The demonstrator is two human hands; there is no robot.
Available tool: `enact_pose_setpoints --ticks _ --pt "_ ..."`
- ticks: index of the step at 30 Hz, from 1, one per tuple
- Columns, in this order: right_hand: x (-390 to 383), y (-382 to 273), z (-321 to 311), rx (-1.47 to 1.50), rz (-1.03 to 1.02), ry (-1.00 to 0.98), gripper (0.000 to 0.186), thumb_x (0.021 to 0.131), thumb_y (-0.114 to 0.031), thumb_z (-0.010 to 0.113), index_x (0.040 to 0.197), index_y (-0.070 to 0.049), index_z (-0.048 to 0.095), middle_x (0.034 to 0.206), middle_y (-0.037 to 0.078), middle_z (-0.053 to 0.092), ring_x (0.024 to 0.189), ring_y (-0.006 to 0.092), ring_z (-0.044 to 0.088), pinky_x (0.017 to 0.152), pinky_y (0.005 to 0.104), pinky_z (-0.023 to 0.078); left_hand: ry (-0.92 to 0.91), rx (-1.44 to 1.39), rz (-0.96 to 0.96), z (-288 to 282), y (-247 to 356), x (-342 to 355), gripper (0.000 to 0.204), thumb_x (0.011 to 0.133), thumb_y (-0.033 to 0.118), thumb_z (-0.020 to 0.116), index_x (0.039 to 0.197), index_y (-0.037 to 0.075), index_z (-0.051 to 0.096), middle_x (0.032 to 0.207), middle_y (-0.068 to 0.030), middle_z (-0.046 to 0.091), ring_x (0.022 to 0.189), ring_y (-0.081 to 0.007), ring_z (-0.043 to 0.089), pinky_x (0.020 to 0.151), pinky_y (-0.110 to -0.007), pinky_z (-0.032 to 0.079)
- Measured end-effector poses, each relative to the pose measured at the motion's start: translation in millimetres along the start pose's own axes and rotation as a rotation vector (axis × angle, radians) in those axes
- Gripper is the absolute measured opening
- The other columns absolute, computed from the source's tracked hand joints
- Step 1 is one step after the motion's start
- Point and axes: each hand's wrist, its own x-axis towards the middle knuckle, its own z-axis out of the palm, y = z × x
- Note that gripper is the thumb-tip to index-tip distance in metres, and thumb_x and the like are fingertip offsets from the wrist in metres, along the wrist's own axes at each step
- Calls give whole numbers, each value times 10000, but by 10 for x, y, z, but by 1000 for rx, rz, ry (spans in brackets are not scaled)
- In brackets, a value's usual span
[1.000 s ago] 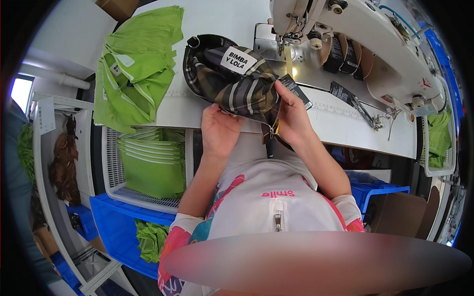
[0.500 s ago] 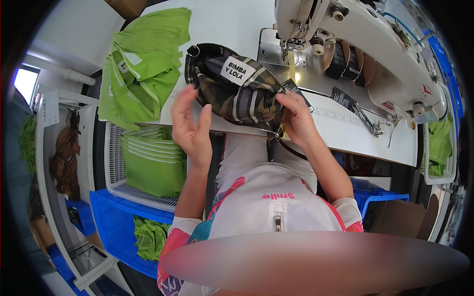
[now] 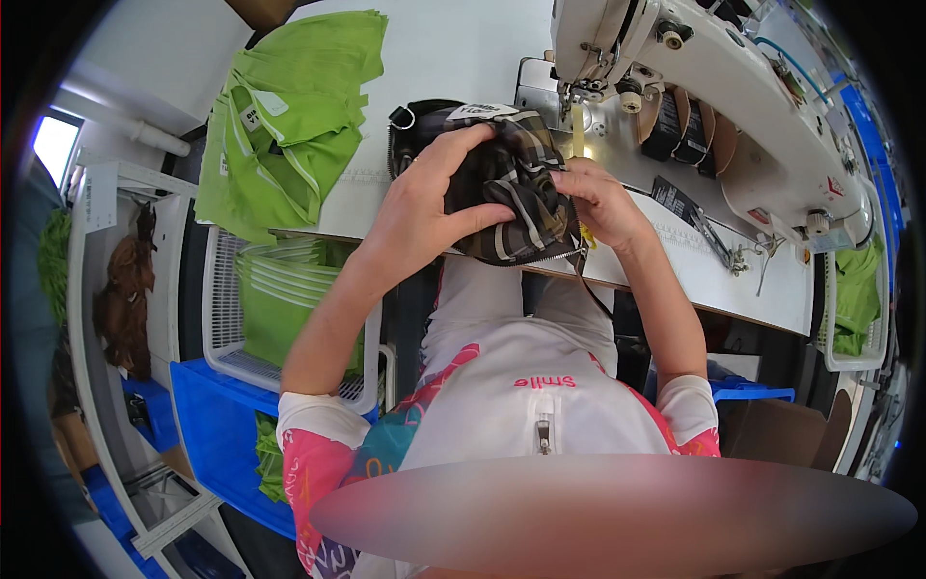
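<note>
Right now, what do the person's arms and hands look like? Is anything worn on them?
Both hands are bare: no gloves, rings or watch that I can see on the left hand or right hand. The forearms are bare too. Short pink sleeves with a colourful pattern cover only the upper arms, left sleeve and right sleeve, on a white-fronted top.

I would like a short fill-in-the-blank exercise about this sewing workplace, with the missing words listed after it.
1. Both hands grip a dark ____-patterned fabric piece at the table edge.
2. The pile of folded fabric on the table, left of the left hand, is ____ in colour.
3. Beyond the right hand stands a white ____ machine.
4. A wire ____ beside the table holds more green pieces.

Missing words: plaid; green; sewing; basket
</note>
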Motion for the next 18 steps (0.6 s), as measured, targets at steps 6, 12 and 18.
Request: enact_pose_setpoints --ticks 6,12,18 --pt "-16 -3 -90 -31 -33 83 399 875 -318 579 1078 26 579 959 53 627 840 90 565 730 208 421 64 28 157 47 -31 63 344 661 66 740 981 58 613 995 -88 546 919 -235 551 797 -310 441" --pt "-110 -99 83 45 -54 146 330 860 -267 604 1004 30 606 911 48 626 858 120 557 756 235 419 -20 145 194 15 -130 77 206 675 14 701 857 43 607 957 -90 557 898 -246 566 748 -316 456" --pt "-212 -93 -10 -259 -158 73 349 891 -250 560 1084 41 575 933 15 609 865 72 518 777 210 412 106 40 432 -91 -115 -20 242 659 -62 673 861 32 580 1029 -117 638 909 -248 604 746 -303 485"
